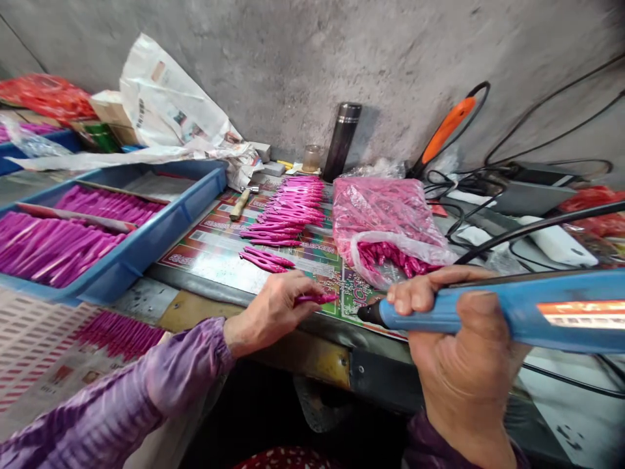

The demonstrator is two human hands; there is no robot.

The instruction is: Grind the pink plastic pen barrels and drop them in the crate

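Observation:
My left hand (271, 311) pinches one thin pink piece (317, 299) and holds it just above the bench's front edge. My right hand (456, 352) is wrapped round a blue electric hand tool (493, 311) whose dark tip (367, 314) points left, a short gap from the pink piece. Beyond the hands, a row of the same pink pieces (288, 212) lies on a printed sheet (215, 244). An open plastic bag (385, 221) of pink pieces lies right of that row.
A blue tray (161, 225) holding magenta pieces stands at left. Newspaper (170, 107), a dark flask (342, 140), a small hammer (241, 203), an orange-handled tool (446, 130) and tangled cables (488, 189) line the back by the grey wall.

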